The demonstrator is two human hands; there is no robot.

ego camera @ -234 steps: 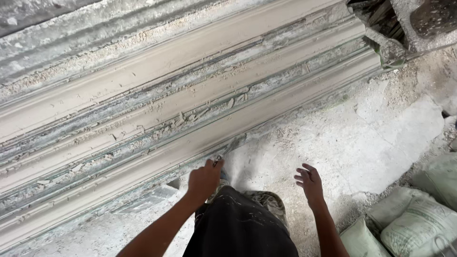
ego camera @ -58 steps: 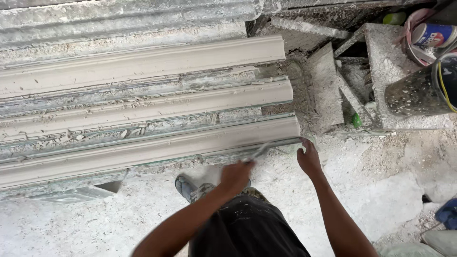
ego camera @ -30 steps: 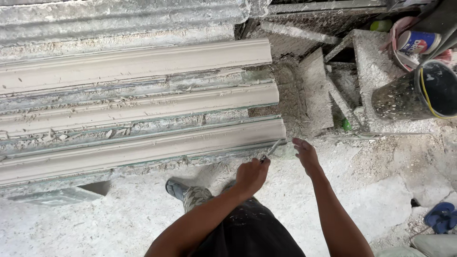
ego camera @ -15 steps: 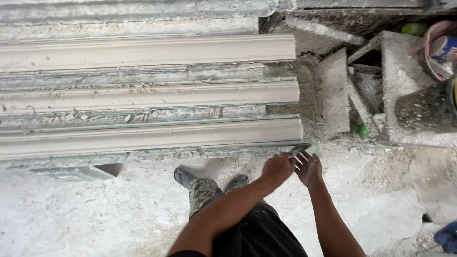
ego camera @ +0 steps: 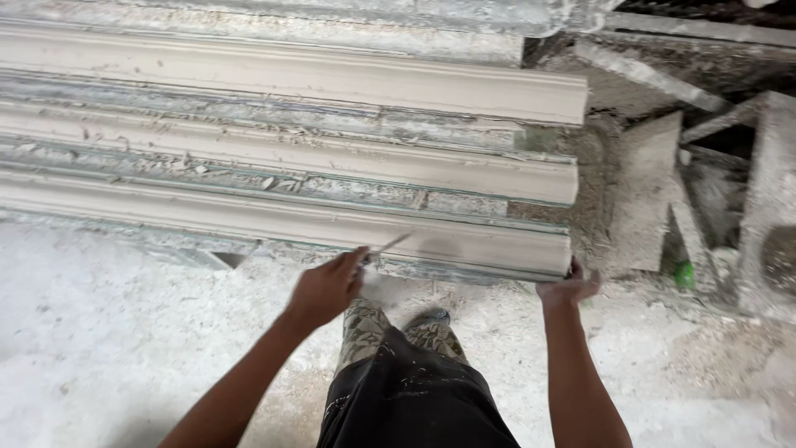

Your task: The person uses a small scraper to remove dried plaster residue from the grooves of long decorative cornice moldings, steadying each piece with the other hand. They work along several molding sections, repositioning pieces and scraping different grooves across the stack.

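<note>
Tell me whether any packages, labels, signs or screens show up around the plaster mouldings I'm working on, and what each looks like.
None in view: no package, label, sign or screen.
The nearest candidate is a small green object among the grey rubble at right, too small to identify.
Otherwise only the long pale moulding, with the left hand holding a thin tool and the right hand at its end.

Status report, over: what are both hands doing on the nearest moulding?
Left hand grips a thin blade against the nearest moulding. Right hand grips that moulding's end. Rubble slabs lie past the end.
</note>
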